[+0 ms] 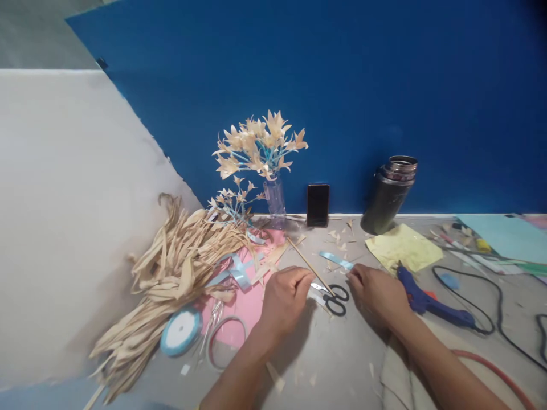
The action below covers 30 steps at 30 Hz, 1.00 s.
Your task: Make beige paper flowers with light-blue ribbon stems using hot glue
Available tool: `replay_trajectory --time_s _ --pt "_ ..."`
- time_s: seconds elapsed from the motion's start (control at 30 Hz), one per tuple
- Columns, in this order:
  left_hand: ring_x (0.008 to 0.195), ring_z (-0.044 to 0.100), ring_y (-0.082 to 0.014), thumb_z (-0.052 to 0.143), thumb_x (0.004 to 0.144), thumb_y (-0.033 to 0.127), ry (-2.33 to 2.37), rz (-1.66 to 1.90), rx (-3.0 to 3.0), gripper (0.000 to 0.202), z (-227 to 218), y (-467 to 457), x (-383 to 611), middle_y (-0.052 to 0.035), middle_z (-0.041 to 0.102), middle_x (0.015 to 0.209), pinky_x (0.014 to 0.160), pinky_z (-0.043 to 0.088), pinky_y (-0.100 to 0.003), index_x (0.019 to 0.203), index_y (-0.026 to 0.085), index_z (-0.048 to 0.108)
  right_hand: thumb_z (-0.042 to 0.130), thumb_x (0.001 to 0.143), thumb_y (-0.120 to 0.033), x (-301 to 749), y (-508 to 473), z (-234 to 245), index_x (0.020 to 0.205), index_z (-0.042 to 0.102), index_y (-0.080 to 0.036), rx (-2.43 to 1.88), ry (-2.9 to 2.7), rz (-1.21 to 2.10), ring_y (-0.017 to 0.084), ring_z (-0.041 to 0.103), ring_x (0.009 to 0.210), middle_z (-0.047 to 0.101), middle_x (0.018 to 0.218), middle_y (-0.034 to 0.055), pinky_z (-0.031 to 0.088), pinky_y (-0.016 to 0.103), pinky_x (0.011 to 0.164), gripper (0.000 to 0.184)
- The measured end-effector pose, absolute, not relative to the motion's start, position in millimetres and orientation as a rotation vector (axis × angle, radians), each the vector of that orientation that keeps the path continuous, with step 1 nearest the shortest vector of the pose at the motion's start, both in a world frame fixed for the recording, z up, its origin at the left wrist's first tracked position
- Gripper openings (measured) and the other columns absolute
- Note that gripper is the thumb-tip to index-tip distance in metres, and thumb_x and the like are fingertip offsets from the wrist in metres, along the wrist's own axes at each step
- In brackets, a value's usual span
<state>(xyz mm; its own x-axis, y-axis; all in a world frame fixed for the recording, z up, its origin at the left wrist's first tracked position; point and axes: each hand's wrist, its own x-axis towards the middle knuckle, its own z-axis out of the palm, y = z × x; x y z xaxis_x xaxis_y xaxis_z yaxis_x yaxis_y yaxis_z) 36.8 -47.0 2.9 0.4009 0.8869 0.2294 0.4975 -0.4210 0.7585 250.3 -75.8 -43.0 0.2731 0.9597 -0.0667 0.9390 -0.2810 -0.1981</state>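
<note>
My right hand (378, 293) is closed on the end of a short light blue ribbon (335, 260), which points away to the left. My left hand (285, 299) is closed too, fingertips pressed together; what is in them, if anything, is hidden. Between the hands lie black-handled scissors (335, 308), their blades partly behind my left fingers. A thin wooden stick (305, 260) slants down to the scissors' handles, passing beside my left fingertips. Just right of my right hand is a blue glue gun (436, 304) with a black cord.
Dried husks (179, 267) are heaped at left, near a ribbon spool (181, 331), a tape ring (226, 341) and pink paper (231, 316). Behind stand a vase (274, 202) of husk flowers (256, 142), a phone (318, 205) and a dark flask (387, 199). Yellow paper (401, 247) lies at right.
</note>
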Motion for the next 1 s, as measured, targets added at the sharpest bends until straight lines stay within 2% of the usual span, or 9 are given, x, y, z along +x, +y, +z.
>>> replay_trajectory --time_s 0.1,0.17,0.27,0.33,0.6,0.73,0.87,0.93,1.0 --pt "0.061 0.049 -0.0133 0.053 0.088 0.019 1.209 0.833 2.172 0.035 6 -40 54 0.0011 0.05 0.057 0.061 0.032 -0.026 0.053 0.018 0.056 0.046 0.096 -0.037 251 -76 -44 0.087 0.066 -0.023 -2.416 -1.812 0.245 0.024 0.069 0.076 0.076 0.082 0.0078 0.022 0.028 0.055 0.026" --pt "0.068 0.053 -0.0152 0.056 0.086 0.018 1.268 0.765 2.277 0.029 -1 -26 73 -0.0007 0.056 0.063 0.064 0.035 -0.027 0.058 0.019 0.061 0.046 0.096 -0.037 252 -76 -44 0.087 0.067 -0.022 -2.419 -1.82 0.23 0.024 0.069 0.077 0.076 0.081 0.0082 0.023 0.029 0.055 0.027" --pt "0.09 0.056 -0.0211 0.06 0.084 0.018 1.404 0.557 2.445 0.013 -20 5 104 -0.0064 0.064 0.085 0.075 0.04 -0.029 0.074 0.019 0.068 0.046 0.096 -0.037 252 -76 -46 0.088 0.067 -0.022 -2.416 -1.822 0.196 0.025 0.07 0.078 0.076 0.082 0.0089 0.024 0.029 0.056 0.027" --pt "0.101 0.055 -0.0229 0.054 0.085 0.011 1.371 0.372 2.501 0.022 -34 24 119 -0.0099 0.063 0.105 0.083 0.041 -0.031 0.095 0.021 0.07 0.046 0.096 -0.037 253 -75 -47 0.088 0.067 -0.022 -2.405 -1.821 0.188 0.025 0.07 0.078 0.076 0.083 0.0087 0.025 0.029 0.056 0.027" --pt "0.106 0.054 -0.0253 0.06 0.077 0.01 1.239 0.341 2.449 0.012 -53 45 130 -0.0109 0.065 0.101 0.093 0.041 -0.035 0.078 0.018 0.069 0.048 0.096 -0.036 259 -73 -50 0.09 0.067 -0.021 -2.384 -1.792 0.224 0.026 0.07 0.08 0.076 0.085 0.0109 0.03 0.028 0.06 0.025" --pt "0.095 0.059 -0.0234 0.058 0.075 0.009 1.327 0.53 2.244 0.011 -42 49 118 -0.0082 0.066 0.087 0.087 0.043 -0.035 0.072 0.019 0.062 0.05 0.093 -0.033 260 -72 -48 0.084 0.068 -0.02 -2.346 -1.715 0.282 0.025 0.069 0.078 0.075 0.082 0.0111 0.031 0.029 0.06 0.024" --pt "0.075 0.063 -0.0179 0.053 0.081 0.017 1.358 0.68 1.962 0.006 -29 39 106 -0.0043 0.063 0.074 0.069 0.047 -0.029 0.077 0.018 0.056 0.051 0.09 -0.031 259 -70 -45 0.077 0.067 -0.02 -2.11 -1.563 0.503 0.02 0.065 0.073 0.072 0.075 0.0054 0.035 0.027 0.06 0.023" --pt "0.071 0.063 -0.0153 0.053 0.085 0.028 1.243 0.738 1.767 0.011 -25 23 102 -0.0025 0.063 0.074 0.063 0.048 -0.025 0.081 0.018 0.055 0.051 0.089 -0.039 256 -70 -43 0.077 0.066 -0.018 -1.792 -1.393 0.81 0.017 0.059 0.064 0.067 0.069 0.003 0.037 0.026 0.058 0.028" --pt "0.067 0.062 -0.0144 0.067 0.075 0.035 0.979 0.82 1.257 0.021 -24 3 101 -0.0002 0.059 0.069 0.058 0.046 -0.023 0.078 0.018 0.053 0.053 0.088 -0.051 252 -71 -41 0.082 0.065 -0.018 -1.483 -1.208 1.046 0.015 0.053 0.057 0.064 0.069 0.0011 0.036 0.024 0.052 0.036"
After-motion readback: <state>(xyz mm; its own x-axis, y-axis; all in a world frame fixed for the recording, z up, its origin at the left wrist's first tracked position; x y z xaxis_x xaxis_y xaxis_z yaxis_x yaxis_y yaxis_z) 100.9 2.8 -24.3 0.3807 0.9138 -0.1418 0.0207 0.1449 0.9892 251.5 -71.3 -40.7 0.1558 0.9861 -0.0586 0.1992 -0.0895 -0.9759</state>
